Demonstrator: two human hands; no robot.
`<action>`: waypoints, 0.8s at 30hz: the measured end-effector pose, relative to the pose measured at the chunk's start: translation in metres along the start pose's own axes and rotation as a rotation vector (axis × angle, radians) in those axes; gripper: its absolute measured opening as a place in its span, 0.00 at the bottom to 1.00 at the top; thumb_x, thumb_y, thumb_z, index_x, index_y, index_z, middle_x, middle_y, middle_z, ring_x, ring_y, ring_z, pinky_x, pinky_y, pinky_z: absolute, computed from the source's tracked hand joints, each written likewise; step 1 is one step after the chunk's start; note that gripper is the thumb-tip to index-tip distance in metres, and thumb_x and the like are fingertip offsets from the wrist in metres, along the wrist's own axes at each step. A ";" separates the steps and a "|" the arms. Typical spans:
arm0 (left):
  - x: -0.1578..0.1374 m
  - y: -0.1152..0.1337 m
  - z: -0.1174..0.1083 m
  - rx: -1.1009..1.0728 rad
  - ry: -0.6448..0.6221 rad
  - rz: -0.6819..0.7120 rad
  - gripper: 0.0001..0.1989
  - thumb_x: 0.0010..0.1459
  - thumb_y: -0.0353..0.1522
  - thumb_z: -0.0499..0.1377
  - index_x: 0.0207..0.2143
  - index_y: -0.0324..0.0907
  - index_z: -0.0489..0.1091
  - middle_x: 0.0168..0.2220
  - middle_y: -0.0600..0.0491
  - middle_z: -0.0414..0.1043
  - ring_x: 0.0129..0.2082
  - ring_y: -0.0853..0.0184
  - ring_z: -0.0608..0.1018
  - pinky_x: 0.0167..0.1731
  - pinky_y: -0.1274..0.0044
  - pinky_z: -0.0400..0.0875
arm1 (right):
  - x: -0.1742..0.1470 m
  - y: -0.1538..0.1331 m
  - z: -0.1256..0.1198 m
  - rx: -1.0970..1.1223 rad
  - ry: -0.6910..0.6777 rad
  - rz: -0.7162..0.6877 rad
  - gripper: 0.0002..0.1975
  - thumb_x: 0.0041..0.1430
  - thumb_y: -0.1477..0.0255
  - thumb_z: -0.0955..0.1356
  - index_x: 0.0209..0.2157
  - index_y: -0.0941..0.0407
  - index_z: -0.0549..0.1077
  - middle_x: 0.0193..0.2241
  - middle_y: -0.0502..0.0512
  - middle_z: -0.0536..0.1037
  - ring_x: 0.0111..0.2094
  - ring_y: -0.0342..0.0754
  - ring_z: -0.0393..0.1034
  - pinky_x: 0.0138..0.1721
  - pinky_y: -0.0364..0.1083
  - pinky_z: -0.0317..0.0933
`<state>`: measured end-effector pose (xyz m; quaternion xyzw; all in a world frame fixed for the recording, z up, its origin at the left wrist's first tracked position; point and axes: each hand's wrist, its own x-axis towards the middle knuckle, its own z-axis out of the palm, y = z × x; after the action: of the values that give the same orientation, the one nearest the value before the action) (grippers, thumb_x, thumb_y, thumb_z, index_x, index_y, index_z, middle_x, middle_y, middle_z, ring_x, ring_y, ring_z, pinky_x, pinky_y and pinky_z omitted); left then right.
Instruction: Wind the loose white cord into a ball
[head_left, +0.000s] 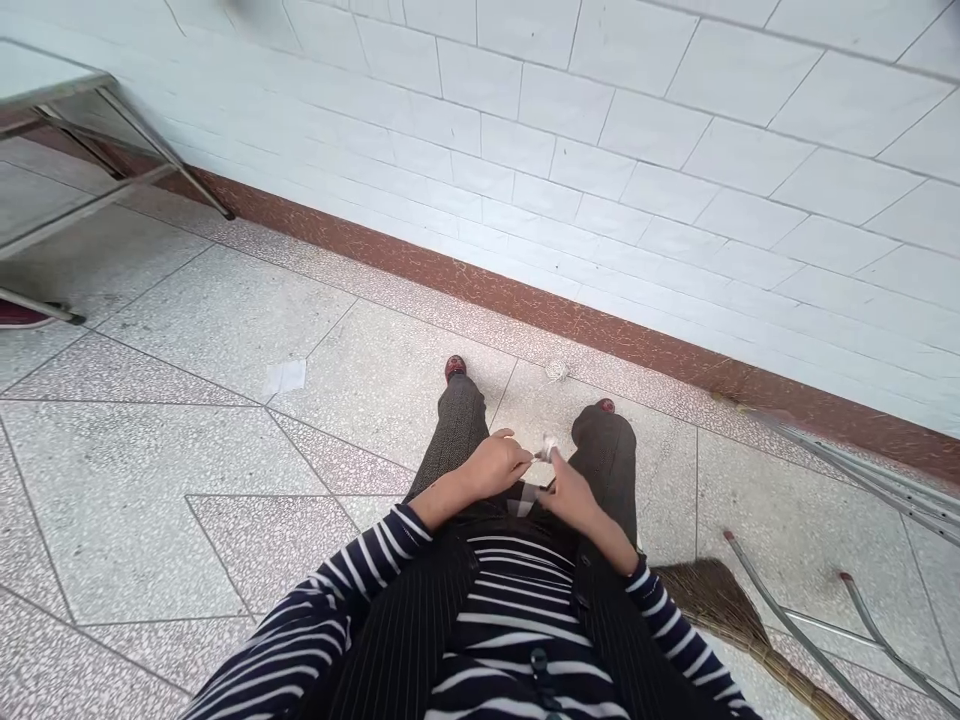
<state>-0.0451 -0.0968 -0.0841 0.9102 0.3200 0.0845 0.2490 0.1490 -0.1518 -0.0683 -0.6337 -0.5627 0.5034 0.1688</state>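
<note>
My left hand [496,466] is closed in a pinch over my lap, its fingertips on a thin, light-coloured thing too small to make out. Close beside it, my right hand [573,493] is closed around a small piece of white yarn work [550,446], which sticks up above its fingers. The fingertips of both hands almost meet. A ball of white yarn [557,370] lies on the floor past my knees, near the wall. Whether a strand runs from it to my hands is too fine to tell.
A straw broom [705,590] and metal tube legs [780,610] lie at right. Folded metal poles [862,465] rest along the tiled wall [525,100]. A metal-framed table [112,90] stands at left. A white paper scrap [286,377] is on the floor.
</note>
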 end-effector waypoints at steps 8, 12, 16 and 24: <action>0.027 -0.029 -0.013 0.006 0.037 -0.001 0.14 0.70 0.31 0.51 0.35 0.42 0.75 0.34 0.51 0.77 0.43 0.65 0.77 0.66 0.62 0.52 | -0.001 0.007 0.007 0.278 -0.247 -0.034 0.30 0.50 0.66 0.73 0.55 0.51 0.66 0.39 0.48 0.72 0.20 0.38 0.67 0.25 0.42 0.58; 0.039 -0.039 -0.002 -0.144 0.069 -0.140 0.12 0.69 0.30 0.52 0.39 0.42 0.75 0.38 0.52 0.79 0.43 0.66 0.78 0.61 0.67 0.59 | -0.007 -0.002 -0.012 0.533 -0.313 -0.119 0.37 0.52 0.59 0.73 0.62 0.49 0.63 0.43 0.52 0.70 0.23 0.39 0.69 0.29 0.44 0.62; 0.036 -0.035 0.021 -0.234 0.020 -0.212 0.14 0.69 0.35 0.53 0.36 0.41 0.76 0.34 0.52 0.79 0.36 0.66 0.77 0.45 0.75 0.67 | -0.001 -0.008 -0.023 0.809 -0.162 -0.228 0.43 0.52 0.64 0.76 0.66 0.44 0.57 0.51 0.55 0.69 0.27 0.39 0.69 0.32 0.44 0.65; 0.015 -0.017 0.026 -0.141 -0.083 -0.100 0.13 0.66 0.31 0.54 0.28 0.41 0.72 0.26 0.54 0.76 0.27 0.69 0.74 0.51 0.73 0.66 | 0.030 0.009 -0.026 -0.054 0.125 -0.002 0.31 0.57 0.72 0.67 0.62 0.52 0.58 0.56 0.62 0.72 0.35 0.49 0.73 0.44 0.52 0.65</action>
<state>-0.0347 -0.0868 -0.1155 0.8760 0.3479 0.0564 0.3293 0.1707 -0.1190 -0.0772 -0.6677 -0.5649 0.4474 0.1870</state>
